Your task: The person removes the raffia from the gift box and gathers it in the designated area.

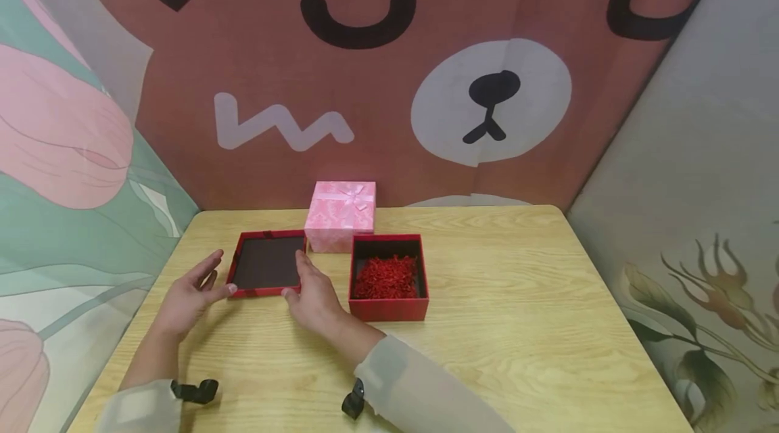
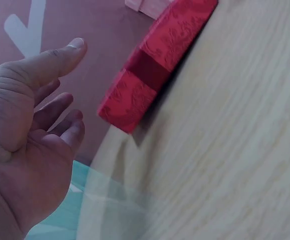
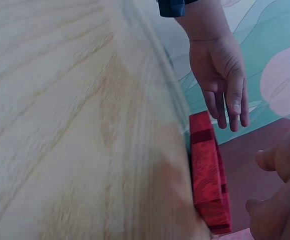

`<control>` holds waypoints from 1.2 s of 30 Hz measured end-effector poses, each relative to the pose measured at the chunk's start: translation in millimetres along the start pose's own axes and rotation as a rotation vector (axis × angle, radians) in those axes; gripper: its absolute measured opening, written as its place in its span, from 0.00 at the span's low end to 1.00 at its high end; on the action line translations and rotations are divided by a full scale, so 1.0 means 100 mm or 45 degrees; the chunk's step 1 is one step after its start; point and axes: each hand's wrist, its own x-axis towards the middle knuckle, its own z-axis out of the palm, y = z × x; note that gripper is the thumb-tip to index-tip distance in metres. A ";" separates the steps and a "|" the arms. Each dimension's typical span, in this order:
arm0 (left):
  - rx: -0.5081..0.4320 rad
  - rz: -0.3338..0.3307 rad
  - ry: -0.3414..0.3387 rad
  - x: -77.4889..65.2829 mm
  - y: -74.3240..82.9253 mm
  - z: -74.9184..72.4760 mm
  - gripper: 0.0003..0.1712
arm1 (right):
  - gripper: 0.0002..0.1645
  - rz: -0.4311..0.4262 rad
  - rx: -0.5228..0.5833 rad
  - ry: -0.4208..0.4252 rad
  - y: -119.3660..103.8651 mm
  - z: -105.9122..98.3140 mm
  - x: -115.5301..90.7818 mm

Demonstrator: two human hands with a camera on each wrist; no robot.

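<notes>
A red box lid (image 1: 268,264) lies on the table with its dark inside facing up. My left hand (image 1: 185,301) is at its left side, fingers relaxed and thumb near the front left corner. In the left wrist view a gap shows between that hand and the lid's patterned red wall (image 2: 149,75), which has a dark ribbon band. At the lid's right side is my right hand (image 1: 316,301), fingers extended and nothing gripped. Just right of it stands the open red box (image 1: 389,310), holding red shredded paper (image 1: 386,277).
A closed pink gift box (image 1: 341,210) with a ribbon bow stands behind, between the lid and the red box. The wooden table (image 1: 499,304) meets a printed bear backdrop (image 1: 377,81) at the back, with patterned panels at both sides.
</notes>
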 end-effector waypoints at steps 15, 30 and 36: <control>0.012 0.199 0.029 -0.05 0.47 0.34 0.49 | 0.47 -0.083 0.074 -0.015 -0.24 -0.50 -0.28; -0.048 0.424 -0.027 -0.05 0.71 0.73 0.42 | 0.41 -0.170 0.068 -0.053 0.02 -1.11 -0.37; -0.131 0.486 -0.067 -0.07 0.76 0.90 0.41 | 0.42 -0.161 -0.021 -0.084 0.18 -1.30 -0.38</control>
